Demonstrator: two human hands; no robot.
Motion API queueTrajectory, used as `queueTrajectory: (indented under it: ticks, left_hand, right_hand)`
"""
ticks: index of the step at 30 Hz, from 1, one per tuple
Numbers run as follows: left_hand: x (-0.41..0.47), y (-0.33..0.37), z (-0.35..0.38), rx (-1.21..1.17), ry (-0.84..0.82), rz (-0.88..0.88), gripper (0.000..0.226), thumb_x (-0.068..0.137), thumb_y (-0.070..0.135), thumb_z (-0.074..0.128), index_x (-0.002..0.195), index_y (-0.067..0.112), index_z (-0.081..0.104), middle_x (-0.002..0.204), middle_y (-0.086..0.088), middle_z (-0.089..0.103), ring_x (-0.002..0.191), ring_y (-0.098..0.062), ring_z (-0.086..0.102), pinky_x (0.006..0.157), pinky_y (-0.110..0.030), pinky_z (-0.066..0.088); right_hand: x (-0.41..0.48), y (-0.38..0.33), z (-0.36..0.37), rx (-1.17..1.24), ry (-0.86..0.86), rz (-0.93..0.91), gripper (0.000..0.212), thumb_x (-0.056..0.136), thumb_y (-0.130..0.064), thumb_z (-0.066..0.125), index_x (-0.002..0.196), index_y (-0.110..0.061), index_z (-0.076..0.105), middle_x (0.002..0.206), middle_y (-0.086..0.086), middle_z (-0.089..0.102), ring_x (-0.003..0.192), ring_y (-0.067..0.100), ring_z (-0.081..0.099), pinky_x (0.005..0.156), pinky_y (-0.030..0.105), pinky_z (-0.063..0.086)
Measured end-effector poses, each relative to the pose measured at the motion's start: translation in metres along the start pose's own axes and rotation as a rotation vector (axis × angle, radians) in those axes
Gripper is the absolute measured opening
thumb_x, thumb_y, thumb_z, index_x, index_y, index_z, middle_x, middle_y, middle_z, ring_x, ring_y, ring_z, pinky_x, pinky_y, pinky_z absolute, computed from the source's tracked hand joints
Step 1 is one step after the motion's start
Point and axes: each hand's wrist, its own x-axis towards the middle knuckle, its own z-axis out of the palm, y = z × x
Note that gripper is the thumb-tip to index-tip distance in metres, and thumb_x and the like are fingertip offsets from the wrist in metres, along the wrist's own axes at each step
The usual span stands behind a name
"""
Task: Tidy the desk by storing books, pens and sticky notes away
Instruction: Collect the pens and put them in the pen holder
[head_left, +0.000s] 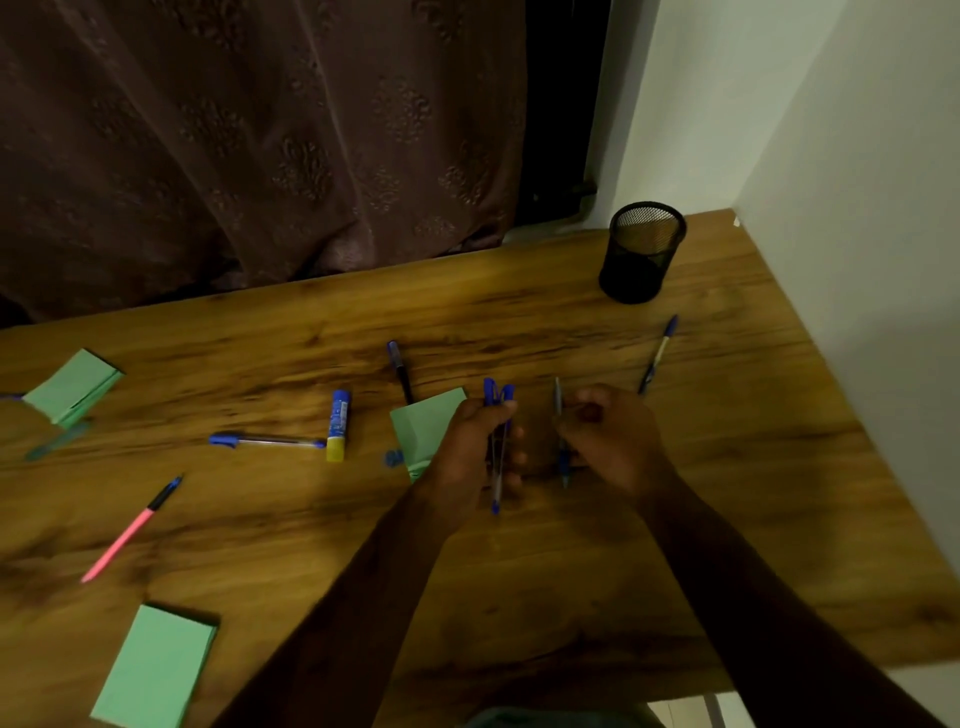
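Pens and sticky pads, loose on a wooden desk (571, 571). Nearest, by the front edge toward the left: green sticky pad (156, 667), lying flat. Beyond it: pink pen (130, 530), dark-capped, flat. Mid-desk: left hand (467, 457), fingers curled round two blue-capped pens (497, 441) held upright, caps up; right hand (610, 434), just beside, pinching one slim pen (561, 447), tip down. Partly under the left hand: second green pad (423, 421), with a small blue item (394, 458) at its left edge, too blurred to name. Further left: glue stick (337, 423); clear blue pen (267, 441), tip at the stick's yellow end. Behind: dark pen (400, 371); blue pen (658, 353) toward the right edge; third green pad (70, 387) at the left edge. Far right corner: black mesh holder (641, 252), upright.
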Motion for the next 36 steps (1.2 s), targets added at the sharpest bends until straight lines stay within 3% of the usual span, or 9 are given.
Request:
queueTrajectory:
  ticks: [5,10,12,14,20,25,30,33,36]
  left_hand:
    - [-0.005,0.000,0.019,-0.093,-0.178,-0.019,0.041,0.100,0.041,0.048,0.098,0.003,0.063,0.071,-0.011,0.060,0.066,-0.026,0.060,0.057,-0.030,0.050]
    - [-0.002,0.000,0.021,0.038,0.006,-0.075,0.020,0.100,0.032,0.050,0.110,0.016,0.057,0.077,-0.004,0.059,0.053,-0.015,0.051,0.042,-0.023,0.033]
    - [-0.002,0.003,0.019,0.071,0.027,-0.087,0.018,0.099,0.033,0.051,0.111,0.021,0.057,0.074,0.000,0.055,0.048,-0.012,0.044,0.042,-0.022,0.028]
    - [-0.004,0.004,0.019,0.074,0.005,-0.085,0.021,0.098,0.035,0.054,0.113,0.023,0.058,0.072,0.002,0.055,0.046,-0.012,0.041,0.042,-0.022,0.027]
    - [-0.010,0.002,0.021,0.085,-0.046,-0.053,0.027,0.097,0.034,0.055,0.120,0.021,0.057,0.066,0.002,0.054,0.046,-0.012,0.041,0.041,-0.021,0.028]
    - [-0.011,0.002,0.022,0.080,-0.014,-0.046,0.026,0.096,0.031,0.057,0.120,0.021,0.057,0.067,0.001,0.054,0.047,-0.012,0.042,0.040,-0.021,0.028]
    - [-0.011,0.002,0.025,0.060,0.018,-0.063,0.026,0.097,0.031,0.057,0.120,0.020,0.056,0.068,0.001,0.055,0.048,-0.013,0.043,0.041,-0.022,0.029]
    - [-0.012,0.003,0.025,0.025,0.012,-0.085,0.029,0.096,0.035,0.056,0.118,0.016,0.054,0.070,0.000,0.057,0.049,-0.014,0.046,0.044,-0.024,0.034]
    - [-0.011,0.003,0.024,-0.081,0.004,-0.098,0.036,0.096,0.041,0.054,0.116,0.011,0.054,0.073,-0.003,0.062,0.053,-0.019,0.054,0.048,-0.028,0.043]
  right_hand:
    - [-0.013,-0.007,0.013,0.144,-0.145,-0.091,0.021,0.096,-0.008,0.070,0.117,-0.012,0.072,0.089,0.007,0.078,0.074,0.019,0.079,0.064,0.030,0.066]
    - [-0.005,-0.004,-0.004,0.152,-0.069,-0.098,0.013,0.098,-0.009,0.069,0.109,-0.015,0.075,0.093,0.002,0.077,0.075,0.015,0.076,0.069,0.034,0.066]
    - [0.005,0.002,-0.019,-0.031,0.094,-0.166,0.026,0.095,-0.003,0.066,0.109,-0.023,0.074,0.101,-0.006,0.073,0.093,0.016,0.073,0.082,0.036,0.062]
    - [0.016,0.006,-0.035,-0.232,0.185,-0.235,0.040,0.089,0.004,0.061,0.118,-0.020,0.075,0.117,0.002,0.072,0.110,0.023,0.069,0.092,0.032,0.054]
    - [0.041,0.024,-0.059,-0.751,0.215,-0.270,0.029,0.099,-0.013,0.061,0.124,-0.026,0.069,0.153,0.006,0.048,0.139,0.037,0.045,0.107,0.047,0.048]
    - [0.040,0.025,-0.057,-0.822,0.220,-0.273,0.025,0.097,-0.007,0.056,0.116,-0.017,0.069,0.138,0.006,0.058,0.133,0.033,0.047,0.096,0.042,0.050]
    - [0.035,0.014,-0.059,-1.012,0.180,-0.297,0.034,0.100,-0.011,0.057,0.132,-0.023,0.064,0.138,0.004,0.059,0.135,0.032,0.046,0.103,0.045,0.049]
    - [0.029,0.006,-0.053,-0.806,0.263,-0.333,0.027,0.102,-0.019,0.057,0.125,-0.026,0.068,0.124,0.004,0.065,0.119,0.031,0.060,0.095,0.040,0.048]
    - [0.023,-0.014,-0.043,-0.225,0.155,-0.240,0.020,0.098,-0.017,0.066,0.113,-0.025,0.076,0.108,-0.002,0.073,0.100,0.019,0.068,0.087,0.033,0.053]
